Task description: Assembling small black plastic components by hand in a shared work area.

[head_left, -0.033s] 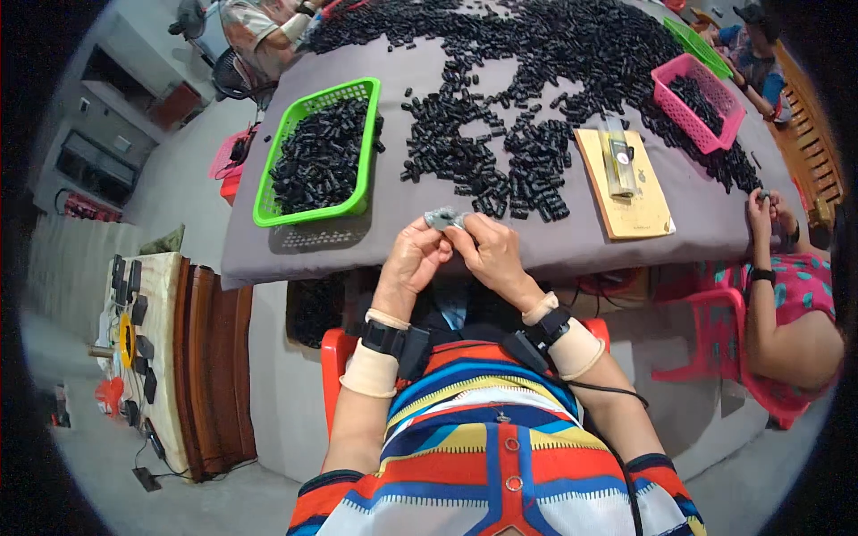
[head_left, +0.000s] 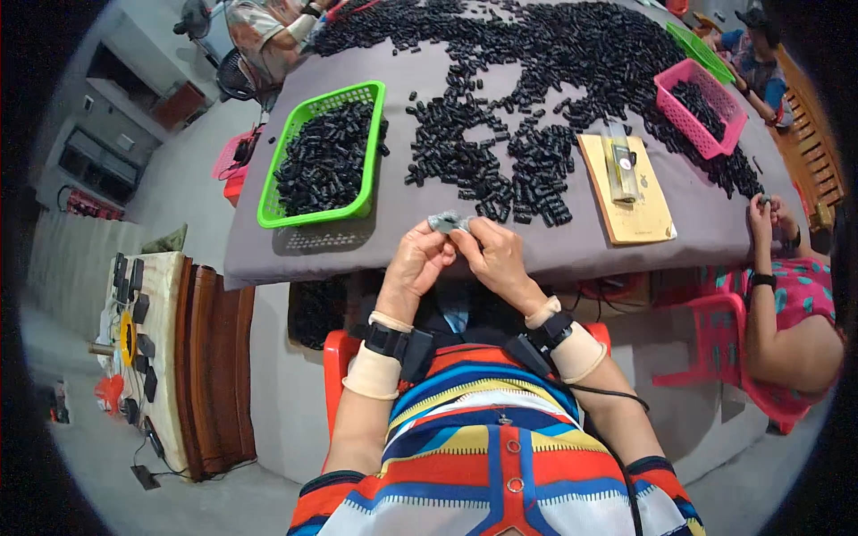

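Just off the table's near edge, my left hand pinches a small crumpled grey cloth between thumb and fingers. My right hand closes on the cloth's right side, its thumb and forefinger meeting the left fingertips. A dark spot shows in the cloth; whether it is a black piece wrapped inside, I cannot make out. Beyond my hands, a pile of small black cylindrical pieces lies on the grey tablecloth. To the left stands a green basket full of the same pieces.
A tan notebook with a clear plastic tool on top lies to the right. Behind it are a pink basket and a larger spread of black pieces. Another person's hands work at the right edge; others sit farther back.
The whole view has shifted slightly. Both hands keep the same hold on the grey cloth.
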Action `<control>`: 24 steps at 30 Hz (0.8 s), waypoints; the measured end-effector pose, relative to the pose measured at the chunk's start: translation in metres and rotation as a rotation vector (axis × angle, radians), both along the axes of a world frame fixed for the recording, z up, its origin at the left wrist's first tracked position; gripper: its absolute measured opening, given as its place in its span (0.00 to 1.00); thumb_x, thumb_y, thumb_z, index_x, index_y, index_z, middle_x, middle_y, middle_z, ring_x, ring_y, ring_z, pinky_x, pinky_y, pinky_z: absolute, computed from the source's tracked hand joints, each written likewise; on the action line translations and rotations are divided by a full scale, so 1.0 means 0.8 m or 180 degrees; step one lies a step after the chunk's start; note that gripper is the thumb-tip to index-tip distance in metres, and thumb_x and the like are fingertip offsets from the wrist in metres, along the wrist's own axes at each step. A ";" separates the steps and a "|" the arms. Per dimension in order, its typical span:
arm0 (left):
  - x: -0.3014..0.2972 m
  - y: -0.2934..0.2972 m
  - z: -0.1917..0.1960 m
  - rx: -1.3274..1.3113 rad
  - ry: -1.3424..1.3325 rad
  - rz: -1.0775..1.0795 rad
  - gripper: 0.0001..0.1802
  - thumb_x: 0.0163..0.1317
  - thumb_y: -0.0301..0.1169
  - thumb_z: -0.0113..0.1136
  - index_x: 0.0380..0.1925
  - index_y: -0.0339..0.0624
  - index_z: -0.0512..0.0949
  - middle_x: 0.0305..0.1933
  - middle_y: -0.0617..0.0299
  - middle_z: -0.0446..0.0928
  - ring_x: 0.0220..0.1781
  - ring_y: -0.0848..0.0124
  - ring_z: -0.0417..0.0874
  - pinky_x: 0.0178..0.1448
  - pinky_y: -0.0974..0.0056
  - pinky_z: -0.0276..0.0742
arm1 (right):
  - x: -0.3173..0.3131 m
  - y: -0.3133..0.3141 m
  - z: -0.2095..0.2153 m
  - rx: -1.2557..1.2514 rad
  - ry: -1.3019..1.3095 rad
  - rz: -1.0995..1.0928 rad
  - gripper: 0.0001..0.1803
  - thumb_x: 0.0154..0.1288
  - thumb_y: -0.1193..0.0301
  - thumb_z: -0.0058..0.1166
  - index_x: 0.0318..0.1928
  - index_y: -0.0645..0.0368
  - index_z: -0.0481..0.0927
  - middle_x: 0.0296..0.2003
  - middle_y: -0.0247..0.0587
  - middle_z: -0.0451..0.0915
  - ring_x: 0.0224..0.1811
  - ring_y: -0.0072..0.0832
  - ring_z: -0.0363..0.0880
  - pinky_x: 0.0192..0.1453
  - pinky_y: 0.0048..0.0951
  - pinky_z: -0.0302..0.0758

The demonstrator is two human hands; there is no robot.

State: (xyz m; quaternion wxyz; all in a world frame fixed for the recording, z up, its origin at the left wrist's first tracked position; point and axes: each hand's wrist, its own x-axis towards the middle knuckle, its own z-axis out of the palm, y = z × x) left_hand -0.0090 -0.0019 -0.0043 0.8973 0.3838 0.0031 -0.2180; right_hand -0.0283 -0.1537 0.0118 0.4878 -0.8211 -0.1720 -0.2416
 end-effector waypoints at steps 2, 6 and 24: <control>-0.003 0.002 0.003 0.0081 0.0048 0.0095 0.10 0.59 0.24 0.53 0.41 0.38 0.74 0.32 0.63 0.76 0.26 0.76 0.75 0.26 0.75 0.70 | 0.001 -0.001 0.000 0.0238 0.0207 0.0040 0.12 0.59 0.68 0.54 0.24 0.61 0.71 0.20 0.44 0.72 0.19 0.39 0.71 0.22 0.34 0.65; -0.002 0.020 0.054 0.0956 -0.0292 0.0552 0.10 0.56 0.25 0.58 0.40 0.39 0.76 0.26 0.65 0.76 0.21 0.77 0.75 0.21 0.75 0.70 | 0.006 -0.006 0.000 0.0828 0.0579 0.0108 0.16 0.62 0.67 0.52 0.22 0.64 0.67 0.15 0.46 0.68 0.15 0.31 0.64 0.20 0.32 0.61; 0.089 -0.001 0.037 0.5297 -0.2489 0.1634 0.12 0.52 0.30 0.59 0.35 0.34 0.74 0.30 0.49 0.74 0.31 0.56 0.77 0.35 0.58 0.73 | 0.007 -0.007 0.000 0.0786 0.0652 0.0132 0.18 0.63 0.64 0.51 0.22 0.64 0.67 0.16 0.47 0.69 0.16 0.35 0.65 0.21 0.33 0.62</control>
